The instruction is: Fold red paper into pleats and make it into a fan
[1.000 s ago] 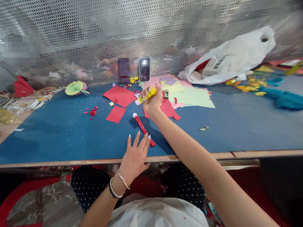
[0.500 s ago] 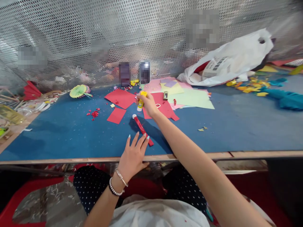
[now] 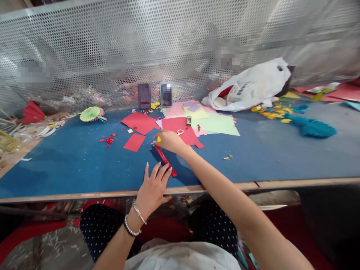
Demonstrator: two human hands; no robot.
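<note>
A narrow red paper strip (image 3: pixel 162 153) lies slantwise on the blue table in front of me. My right hand (image 3: pixel 170 141) is closed around a yellow glue stick (image 3: pixel 159 139), mostly hidden by the fingers, at the strip's far end. Whether the glue stick touches the strip there is hard to see. My left hand (image 3: pixel 153 186) is spread open over the near end, its fingertips resting at or on the strip. Behind my right hand are a red paper sheet (image 3: pixel 180 123) and a pale ring-shaped piece (image 3: pixel 180 132).
A red square (image 3: pixel 134 142), a larger red sheet (image 3: pixel 143 123) and red scraps (image 3: pixel 109 140) lie to the left. Farther back are a green paper fan (image 3: pixel 90 114), pale green paper (image 3: pixel 222 125) and a white plastic bag (image 3: pixel 247 90). A perforated metal screen (image 3: pixel 174 45) closes off the back.
My right hand has lowered the glue stick from above the table to the strip's far end, covering the white round spot there. My left hand stays by the near end. The view has shifted slightly.
</note>
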